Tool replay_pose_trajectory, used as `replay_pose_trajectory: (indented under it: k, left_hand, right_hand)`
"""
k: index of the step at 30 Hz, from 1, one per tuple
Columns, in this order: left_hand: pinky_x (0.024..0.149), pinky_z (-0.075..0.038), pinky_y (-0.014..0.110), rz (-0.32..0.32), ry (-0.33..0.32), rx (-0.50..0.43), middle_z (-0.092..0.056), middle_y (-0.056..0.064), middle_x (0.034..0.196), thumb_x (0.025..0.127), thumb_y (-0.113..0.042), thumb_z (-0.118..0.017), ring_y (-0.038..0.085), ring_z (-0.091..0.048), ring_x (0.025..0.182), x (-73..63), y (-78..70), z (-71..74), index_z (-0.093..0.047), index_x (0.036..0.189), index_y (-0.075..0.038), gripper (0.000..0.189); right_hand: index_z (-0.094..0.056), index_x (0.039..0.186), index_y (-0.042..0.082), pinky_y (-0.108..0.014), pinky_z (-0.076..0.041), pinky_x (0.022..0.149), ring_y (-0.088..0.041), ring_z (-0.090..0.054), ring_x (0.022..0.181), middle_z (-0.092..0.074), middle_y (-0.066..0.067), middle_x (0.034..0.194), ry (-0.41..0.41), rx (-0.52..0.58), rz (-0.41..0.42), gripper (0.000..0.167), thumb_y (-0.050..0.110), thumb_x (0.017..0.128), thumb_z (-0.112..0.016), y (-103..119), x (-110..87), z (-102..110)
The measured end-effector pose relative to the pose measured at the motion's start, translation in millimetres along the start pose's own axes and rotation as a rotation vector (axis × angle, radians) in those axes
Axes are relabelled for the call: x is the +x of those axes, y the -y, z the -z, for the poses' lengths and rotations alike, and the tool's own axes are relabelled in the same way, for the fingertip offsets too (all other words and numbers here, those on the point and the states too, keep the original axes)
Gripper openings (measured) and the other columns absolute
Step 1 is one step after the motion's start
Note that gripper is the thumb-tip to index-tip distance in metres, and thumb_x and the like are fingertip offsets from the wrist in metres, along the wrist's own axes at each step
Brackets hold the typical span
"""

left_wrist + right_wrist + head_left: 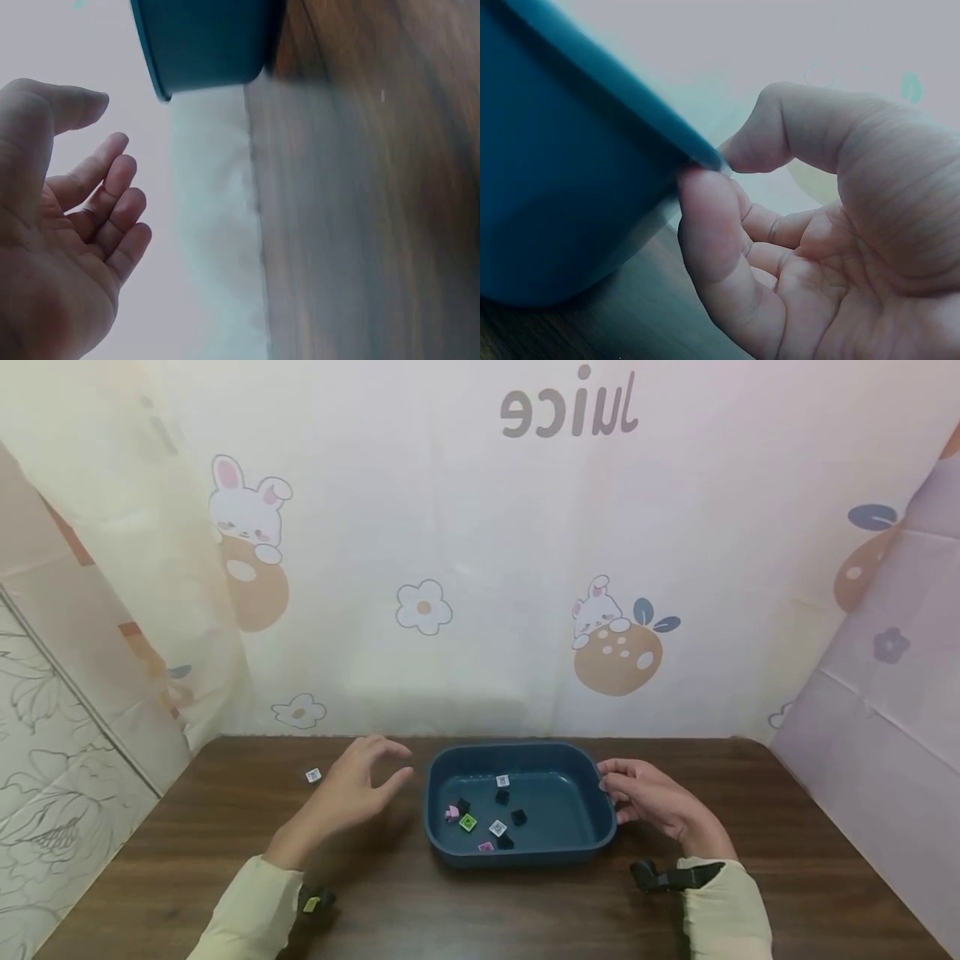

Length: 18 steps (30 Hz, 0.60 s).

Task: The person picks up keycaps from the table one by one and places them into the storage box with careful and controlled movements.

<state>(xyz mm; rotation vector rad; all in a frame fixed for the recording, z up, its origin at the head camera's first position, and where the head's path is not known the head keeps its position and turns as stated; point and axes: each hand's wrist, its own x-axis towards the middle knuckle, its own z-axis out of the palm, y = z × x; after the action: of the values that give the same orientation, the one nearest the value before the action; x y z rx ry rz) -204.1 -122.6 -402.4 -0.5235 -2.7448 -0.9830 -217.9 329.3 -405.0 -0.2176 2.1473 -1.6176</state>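
A dark blue rectangular tray [519, 858] sits on the table. In the head view my right hand [651, 797] is at its right end, and the right wrist view shows thumb and index finger [709, 217] pinching the rim. My left hand [360, 785] hovers beside the tray's left end with nothing in it, thumb and fingers apart and loosely bent. Inside the tray lie several small square pieces resembling keycaps: white ones [498, 828], black ones [519, 817], a green one [468, 822] and pink ones [452, 812].
Another small white square piece [313, 775] lies on the brown wooden table [480, 910], left of my left hand. A pale printed curtain [480, 677] hangs along the table's back edge, with more printed cloth at both sides.
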Motion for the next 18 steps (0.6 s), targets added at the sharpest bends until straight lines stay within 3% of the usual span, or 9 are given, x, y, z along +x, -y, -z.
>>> replay_pose_trajectory:
  k: [18]
  left_hand:
    - [0.103, -0.052, 0.058, -0.026, -0.106, 0.074, -0.073, 0.009, 0.125, 0.1, -0.023, -0.074, 0.033, -0.063, 0.121, -15.1, 39.1, 29.1, -0.073, 0.123, -0.009, 0.027]
  right_hand:
    - [-0.047, 0.137, -0.009, -0.025, -0.063, 0.07, -0.01, -0.065, 0.076, -0.064, 0.0, 0.094, 0.006, 0.001, -0.007, 0.039, 0.014, 0.106, -0.049, -1.2, 1.1, 2.1]
